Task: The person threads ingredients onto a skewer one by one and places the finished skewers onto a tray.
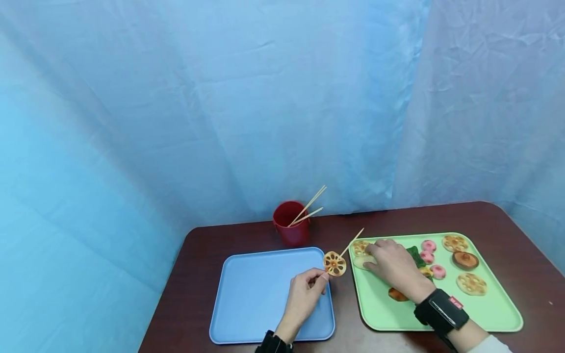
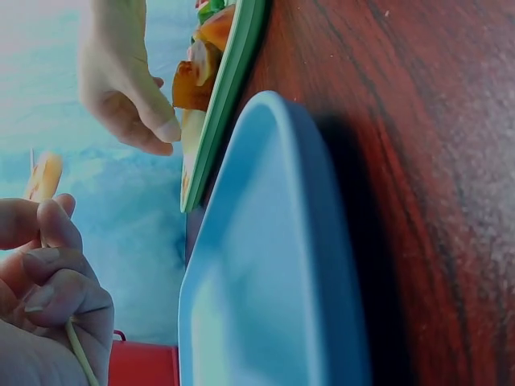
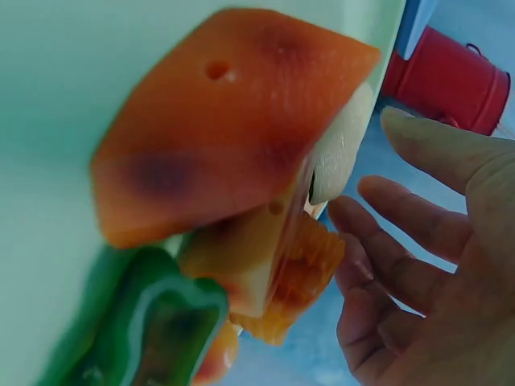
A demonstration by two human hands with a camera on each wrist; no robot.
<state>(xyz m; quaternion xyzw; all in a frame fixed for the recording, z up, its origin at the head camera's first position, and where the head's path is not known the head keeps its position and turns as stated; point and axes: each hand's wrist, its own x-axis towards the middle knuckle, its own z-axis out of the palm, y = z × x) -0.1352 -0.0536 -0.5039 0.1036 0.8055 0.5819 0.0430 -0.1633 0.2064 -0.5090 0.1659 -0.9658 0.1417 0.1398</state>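
My left hand [image 1: 304,294] pinches a wooden skewer [image 1: 353,241] at the right edge of the blue tray. Threaded on that skewer is a lotus root slice [image 1: 334,264] with dark holes. Over the left part of the green tray [image 1: 476,316], my right hand [image 1: 399,269] reaches toward a pale slice [image 1: 361,262]. In the right wrist view its thumb and fingers are spread apart near the pale slice [image 3: 342,149], with nothing visibly gripped. An orange piece [image 3: 233,121] with a small hole and a green pepper piece [image 3: 153,322] lie close to that camera.
The blue tray [image 1: 265,294] lies left of the green one. Behind it stands a red bucket [image 1: 293,230] with several skewers [image 1: 311,200]. On the green tray are pink rings [image 1: 438,271], a mushroom [image 1: 465,261] and more lotus root slices [image 1: 471,284]. A blue curtain [image 1: 265,122] hangs behind the table.
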